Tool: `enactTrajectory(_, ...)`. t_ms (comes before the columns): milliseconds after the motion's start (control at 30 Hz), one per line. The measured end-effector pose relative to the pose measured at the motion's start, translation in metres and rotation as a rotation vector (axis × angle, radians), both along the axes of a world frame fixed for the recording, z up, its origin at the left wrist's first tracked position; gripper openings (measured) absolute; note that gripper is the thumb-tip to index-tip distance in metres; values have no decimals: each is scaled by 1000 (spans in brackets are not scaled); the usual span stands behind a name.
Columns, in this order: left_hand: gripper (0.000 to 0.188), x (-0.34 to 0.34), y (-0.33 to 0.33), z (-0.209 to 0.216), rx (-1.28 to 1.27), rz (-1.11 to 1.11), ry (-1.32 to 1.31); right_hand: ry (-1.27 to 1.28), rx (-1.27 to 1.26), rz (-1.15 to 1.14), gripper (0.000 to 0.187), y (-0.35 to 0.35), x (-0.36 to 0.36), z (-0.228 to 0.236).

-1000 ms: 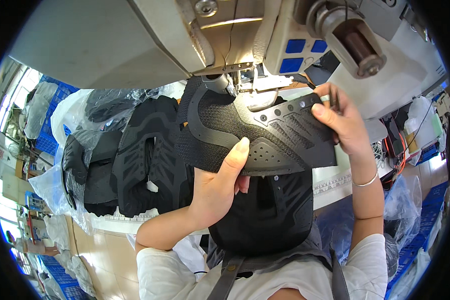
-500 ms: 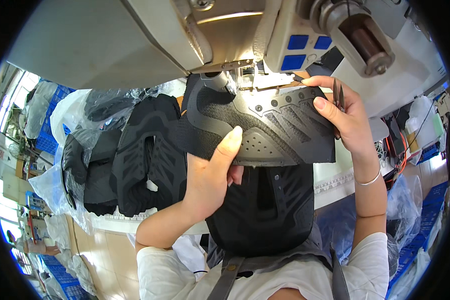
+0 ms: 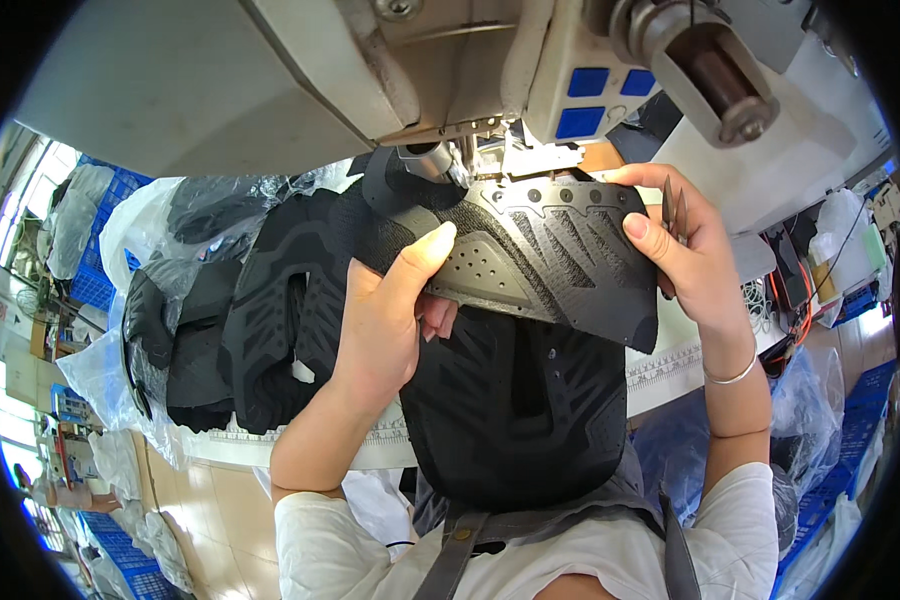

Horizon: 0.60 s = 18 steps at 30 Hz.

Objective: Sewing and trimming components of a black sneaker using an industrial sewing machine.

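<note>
Both my hands hold a black shoe upper (image 3: 530, 255) at the sewing machine (image 3: 460, 150), its eyelet edge lying just below the needle area. My left hand (image 3: 385, 315) pinches the near edge on the left, thumb on top and fingers folded underneath. My right hand (image 3: 695, 245) grips the right end, thumb on top. A small pair of thread snips (image 3: 674, 210) is tucked in that same hand, blades pointing away from me. Another black upper (image 3: 515, 420) hangs over the table's front edge below the held piece.
Left of my hands lie more black uppers (image 3: 285, 310) on the white table, with clear plastic bags (image 3: 135, 225) behind them. A thread spool (image 3: 720, 80) is mounted at the upper right. Blue crates (image 3: 850, 450) stand on the floor at the right.
The held upper has turned clockwise and shifted left, its right end dipping toward me. My left hand has moved left with it. The bright light at the needle has dimmed.
</note>
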<state>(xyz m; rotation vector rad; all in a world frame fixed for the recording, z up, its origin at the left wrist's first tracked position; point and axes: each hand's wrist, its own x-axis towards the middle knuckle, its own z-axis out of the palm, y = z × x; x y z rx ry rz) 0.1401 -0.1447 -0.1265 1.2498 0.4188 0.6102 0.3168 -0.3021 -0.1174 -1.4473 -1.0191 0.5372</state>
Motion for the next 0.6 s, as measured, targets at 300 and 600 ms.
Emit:
enactTrajectory(300,26,0,11,-2,-11,-2,0,108,46,2,27,-6,-15,-4)
enactTrajectory(600,38,-2,-7,-2,-53,-13,11,194,8,5,31,-12,-39,-9)
